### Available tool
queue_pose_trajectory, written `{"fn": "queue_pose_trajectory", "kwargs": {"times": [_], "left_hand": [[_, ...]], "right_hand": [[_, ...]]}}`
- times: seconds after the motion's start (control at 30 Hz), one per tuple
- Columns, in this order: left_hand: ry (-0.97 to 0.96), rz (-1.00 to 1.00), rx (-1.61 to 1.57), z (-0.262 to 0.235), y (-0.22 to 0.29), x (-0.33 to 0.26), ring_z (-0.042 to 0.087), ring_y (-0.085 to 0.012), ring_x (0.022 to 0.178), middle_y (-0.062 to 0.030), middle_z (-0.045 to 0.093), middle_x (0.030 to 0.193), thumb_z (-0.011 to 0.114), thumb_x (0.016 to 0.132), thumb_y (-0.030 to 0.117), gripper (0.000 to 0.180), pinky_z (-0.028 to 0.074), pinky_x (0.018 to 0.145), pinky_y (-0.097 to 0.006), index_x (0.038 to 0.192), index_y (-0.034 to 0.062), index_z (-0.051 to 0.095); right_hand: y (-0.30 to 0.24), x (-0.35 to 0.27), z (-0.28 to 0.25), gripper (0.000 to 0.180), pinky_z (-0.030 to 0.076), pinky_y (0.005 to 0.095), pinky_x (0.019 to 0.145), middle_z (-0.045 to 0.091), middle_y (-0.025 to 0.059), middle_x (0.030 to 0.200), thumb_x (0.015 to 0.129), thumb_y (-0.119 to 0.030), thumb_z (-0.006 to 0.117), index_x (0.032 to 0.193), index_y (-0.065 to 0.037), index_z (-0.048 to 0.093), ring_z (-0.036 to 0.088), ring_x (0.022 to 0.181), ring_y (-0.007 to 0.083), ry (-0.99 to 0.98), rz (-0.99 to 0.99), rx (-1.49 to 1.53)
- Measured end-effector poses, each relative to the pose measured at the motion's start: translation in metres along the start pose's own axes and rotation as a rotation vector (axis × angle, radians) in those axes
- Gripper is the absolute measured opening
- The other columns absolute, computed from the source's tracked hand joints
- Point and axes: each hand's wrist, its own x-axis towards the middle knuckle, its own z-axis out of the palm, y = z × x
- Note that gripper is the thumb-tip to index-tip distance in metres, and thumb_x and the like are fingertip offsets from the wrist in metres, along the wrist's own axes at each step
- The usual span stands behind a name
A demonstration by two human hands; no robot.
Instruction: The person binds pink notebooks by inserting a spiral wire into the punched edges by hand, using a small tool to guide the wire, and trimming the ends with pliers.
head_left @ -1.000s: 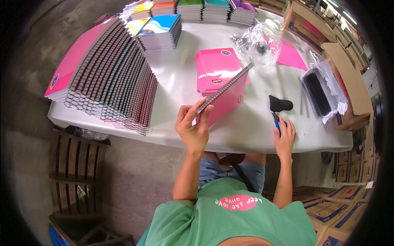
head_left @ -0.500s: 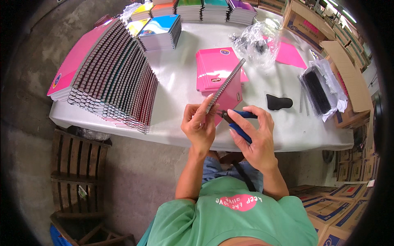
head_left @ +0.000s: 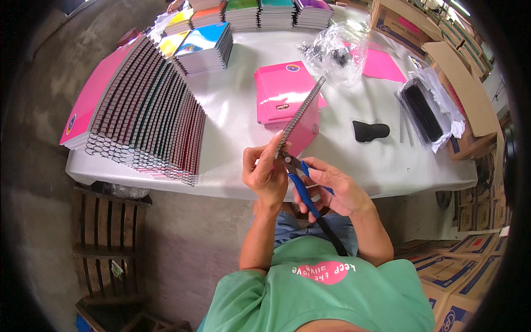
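Pliers with blue handles sat clamped in the right hand, their tip meeting the lower end of the black wire spiral on a pink spiral-bound notebook. The left hand pinched that same corner of the notebook, fingers closed on it, holding the book tilted up over the near edge of the white table.

A slip seemed the likeliest trouble: the tip worked right beside the left fingertips, so a twist of the book could nip a finger or bend the spiral out of line. Held at one corner only, the notebook could also swing and knock the flat pile of pink notebooks just behind it.

A long slanted row of spiral-bound notebooks lay to the left, pink cover outermost, a round label near its corner. Coloured stacks of notebooks lined the far edge. Crumpled clear plastic wrap lay beyond the pink pile. Brown cardboard boxes stood at right, one bearing a pink label; more with blue print sat on the floor.
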Motion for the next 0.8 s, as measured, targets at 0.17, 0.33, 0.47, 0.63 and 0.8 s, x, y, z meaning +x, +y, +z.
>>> {"fn": "queue_pose_trajectory", "kwargs": {"times": [0.17, 0.33, 0.47, 0.63, 0.8], "left_hand": [[0.163, -0.13, -0.138, -0.004, -0.016, 0.008, 0.044, -0.0069, 0.064, -0.0008, 0.052, 0.079, 0.069, 0.076, -0.005, 0.043, 0.04, 0.055, -0.021, 0.117, 0.0027, 0.059], [0.183, -0.189, -0.319, -0.019, 0.001, 0.029, 0.042, -0.0021, 0.066, -0.0045, 0.053, 0.096, 0.051, 0.093, 0.009, 0.051, 0.038, 0.057, -0.015, 0.139, 0.0068, 0.03], [0.255, -0.217, -0.441, -0.032, 0.018, 0.039, 0.047, -0.0035, 0.073, -0.0066, 0.054, 0.098, 0.05, 0.094, 0.009, 0.054, 0.043, 0.064, -0.019, 0.141, 0.0068, 0.024], [0.237, -0.069, -0.55, -0.051, 0.048, 0.055, 0.054, -0.0092, 0.083, -0.0094, 0.053, 0.1, 0.051, 0.093, 0.01, 0.045, 0.048, 0.072, -0.022, 0.132, 0.0052, 0.03], [0.243, 0.306, -0.236, -0.099, 0.072, 0.096, 0.054, -0.0168, 0.087, -0.0128, 0.052, 0.101, 0.059, 0.087, 0.005, 0.039, 0.048, 0.075, -0.027, 0.121, -0.0004, 0.04]], "right_hand": [[0.004, -0.005, -0.002, 0.046, 0.039, 0.0355, 0.09, 0.052, 0.017, 0.105, 0.089, -0.025, 0.056, 0.131, -0.009, 0.046, 0.05, 0.101, 0.03, 0.436, -0.477, -1.234], [0.032, -0.042, -0.083, 0.048, 0.03, 0.0592, 0.093, 0.046, 0.0133, 0.117, 0.086, -0.032, 0.058, 0.132, -0.022, 0.047, 0.046, 0.11, 0.0315, 1.165, -0.08, -1.927], [0.028, -0.029, -0.104, 0.058, 0.015, 0.0673, 0.1, 0.034, 0.0149, 0.138, 0.088, -0.05, 0.049, 0.139, -0.023, 0.037, 0.027, 0.132, 0.0324, 1.252, -0.083, -1.901], [-0.014, -0.001, -0.053, 0.062, 0.043, 0.0417, 0.097, 0.04, 0.0111, 0.137, 0.093, -0.032, 0.051, 0.142, -0.007, 0.021, 0.045, 0.122, 0.0264, 0.128, -0.692, -0.091], [-0.078, 0.053, 0.003, 0.046, 0.047, 0.0369, 0.093, 0.046, 0.0116, 0.13, 0.092, -0.014, 0.054, 0.133, -0.003, 0.037, 0.051, 0.116, 0.0212, 0.185, -0.935, -0.223]]}}
